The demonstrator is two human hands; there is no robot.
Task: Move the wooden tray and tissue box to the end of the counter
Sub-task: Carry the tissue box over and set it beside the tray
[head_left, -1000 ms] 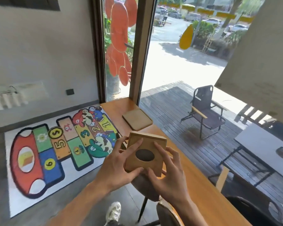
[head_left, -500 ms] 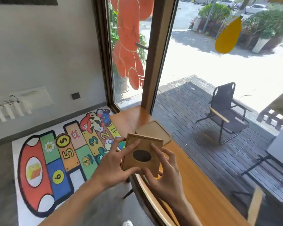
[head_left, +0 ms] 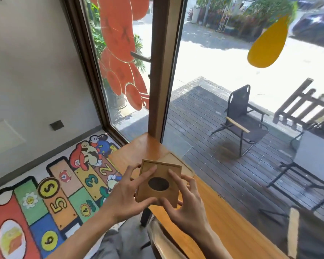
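Observation:
A square wooden tissue box (head_left: 158,174) with a dark oval hole in its top is held up above the wooden counter (head_left: 223,217). My left hand (head_left: 125,193) grips its left side and my right hand (head_left: 185,200) grips its right side. Right behind the box, the flat wooden tray (head_left: 180,163) lies on the counter near the far end, mostly hidden by the box. The counter's end (head_left: 144,144) meets the window post.
A brown window post (head_left: 163,71) and glass panes stand at the counter's far end and right side. A curved wooden chair back (head_left: 163,242) sits below my hands. A colourful hopscotch rug (head_left: 54,193) covers the floor on the left.
Both hands have carried the tissue box forward along the counter toward its far end. The tray now appears directly behind the box and the window post looms closer.

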